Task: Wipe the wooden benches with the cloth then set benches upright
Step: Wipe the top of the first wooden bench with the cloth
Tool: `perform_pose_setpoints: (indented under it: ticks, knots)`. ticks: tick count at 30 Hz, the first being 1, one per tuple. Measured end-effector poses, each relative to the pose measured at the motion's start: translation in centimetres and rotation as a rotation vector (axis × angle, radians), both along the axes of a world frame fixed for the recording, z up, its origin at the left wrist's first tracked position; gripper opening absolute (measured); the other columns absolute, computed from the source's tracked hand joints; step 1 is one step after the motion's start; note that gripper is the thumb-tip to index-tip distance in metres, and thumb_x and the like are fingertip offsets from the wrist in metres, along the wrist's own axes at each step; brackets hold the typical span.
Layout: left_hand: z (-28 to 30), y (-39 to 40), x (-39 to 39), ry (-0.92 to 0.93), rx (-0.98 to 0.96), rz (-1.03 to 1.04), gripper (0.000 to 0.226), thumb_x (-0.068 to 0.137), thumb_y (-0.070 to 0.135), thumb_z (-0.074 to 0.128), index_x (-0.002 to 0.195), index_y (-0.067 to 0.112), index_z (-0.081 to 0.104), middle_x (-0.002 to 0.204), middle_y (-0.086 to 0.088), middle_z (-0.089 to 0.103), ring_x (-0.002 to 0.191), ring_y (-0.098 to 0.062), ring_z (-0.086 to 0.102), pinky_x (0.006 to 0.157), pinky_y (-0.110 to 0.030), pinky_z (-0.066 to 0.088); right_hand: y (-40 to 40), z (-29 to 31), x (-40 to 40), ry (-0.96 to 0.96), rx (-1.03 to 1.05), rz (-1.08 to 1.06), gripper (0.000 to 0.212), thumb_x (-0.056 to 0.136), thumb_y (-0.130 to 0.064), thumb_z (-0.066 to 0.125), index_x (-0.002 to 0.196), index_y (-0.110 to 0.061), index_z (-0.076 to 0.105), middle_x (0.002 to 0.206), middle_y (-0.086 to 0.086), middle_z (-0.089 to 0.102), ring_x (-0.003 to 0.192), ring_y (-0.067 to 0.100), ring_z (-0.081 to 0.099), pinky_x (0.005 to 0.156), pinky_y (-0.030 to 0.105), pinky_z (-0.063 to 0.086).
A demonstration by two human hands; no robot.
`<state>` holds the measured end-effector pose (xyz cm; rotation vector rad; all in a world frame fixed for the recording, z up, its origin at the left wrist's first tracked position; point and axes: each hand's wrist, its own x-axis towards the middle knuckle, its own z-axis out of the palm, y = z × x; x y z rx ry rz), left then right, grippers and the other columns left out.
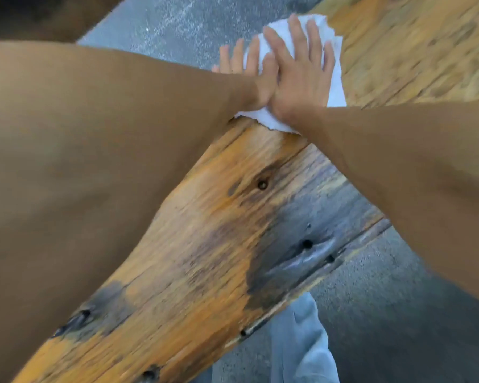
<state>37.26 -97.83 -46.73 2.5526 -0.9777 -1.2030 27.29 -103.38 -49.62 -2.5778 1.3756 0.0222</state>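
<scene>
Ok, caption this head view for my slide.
Both hands press a white cloth flat on the wooden bench.

Both forearms were bare, no sleeves reaching the wrists, and no rings, watch or bands showed near either grip. Below them a leg wore light blue-grey trousers (296, 344), loose and softly creased.

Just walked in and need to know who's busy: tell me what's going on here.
A person is wiping a weathered orange-brown wooden bench with a white cloth. The right hand presses flat on the cloth with straight fingers; the left hand lies flat beside it, partly under the right, fingers reaching the bench's far edge. Both arms stretch out over the plank, above a grey paved ground.
</scene>
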Motion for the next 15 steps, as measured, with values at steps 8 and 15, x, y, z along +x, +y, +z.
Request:
perform_pose_setpoints:
  ticks: [8, 15]
  knots:
    - [-0.3, -0.5, -0.7, -0.185, -0.023, 0.003, 0.060, 0.105, 0.051, 0.013, 0.159, 0.027, 0.020, 0.162, -0.009, 0.029, 0.154, -0.026, 0.016, 0.124, -0.048, 0.014, -1.0, 1.6, 0.6, 0.101, 0.040, 0.068, 0.052, 0.107, -0.051, 0.021, 0.159, -0.045, 0.018, 0.173, -0.002, 0.003, 0.159, 0.024, -0.001, 0.126, 0.052, 0.002]
    - [-0.8, 0.4, -2.2, -0.239, -0.056, 0.048, 0.063, 0.104, 0.051, 0.008, 0.162, 0.029, 0.008, 0.170, 0.001, 0.012, 0.158, -0.023, -0.003, 0.128, -0.046, -0.001, -0.6, 1.7, 0.1, 0.158, -0.006, 0.138, 0.072, 0.098, -0.052, 0.043, 0.161, -0.042, 0.010, 0.172, 0.005, 0.001, 0.159, 0.030, 0.000, 0.126, 0.056, 0.004]
